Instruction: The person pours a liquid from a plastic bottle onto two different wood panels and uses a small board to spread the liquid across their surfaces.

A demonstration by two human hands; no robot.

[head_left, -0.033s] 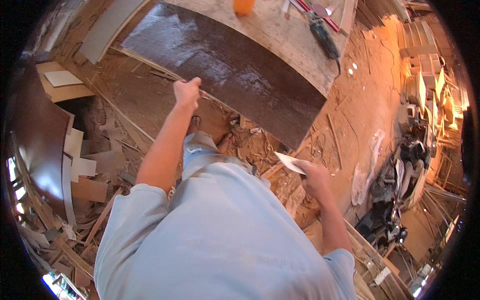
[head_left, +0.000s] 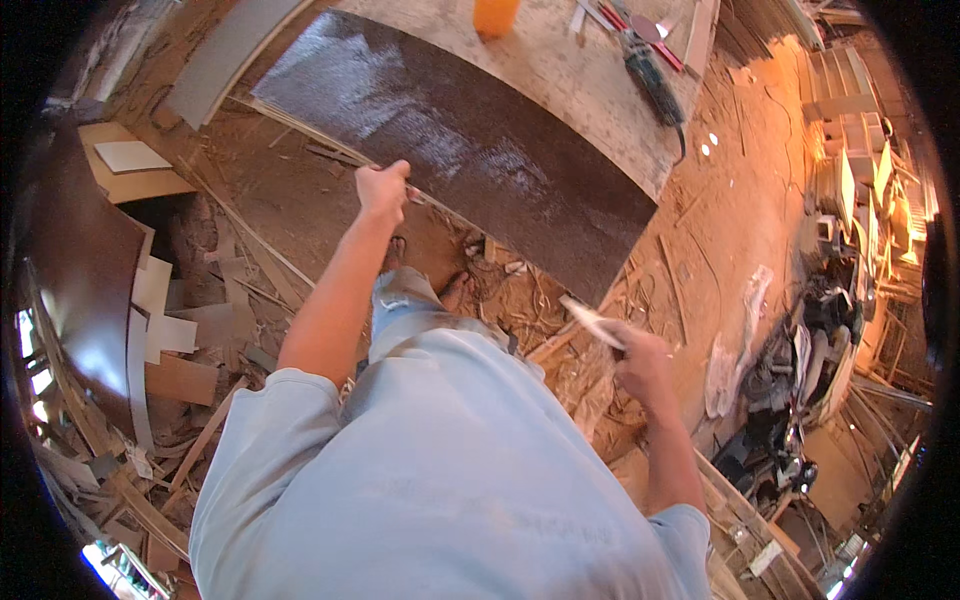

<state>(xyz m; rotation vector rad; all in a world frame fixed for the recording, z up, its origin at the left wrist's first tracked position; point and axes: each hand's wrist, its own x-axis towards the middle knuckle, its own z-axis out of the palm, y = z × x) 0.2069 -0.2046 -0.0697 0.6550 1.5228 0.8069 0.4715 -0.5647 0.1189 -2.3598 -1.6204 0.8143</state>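
White piece (head_left: 592, 322) turned edge-on, nearer board (head_left: 470, 150)

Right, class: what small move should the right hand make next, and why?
Probably ease the pale flat piece in the right hand against the dark board at its nearest corner: the piece's tip sits close to that corner, and the left hand is at the board's near edge.

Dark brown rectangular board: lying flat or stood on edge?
Flat: the board shows its broad, partly shiny face upward, bare left hand at its near long edge.
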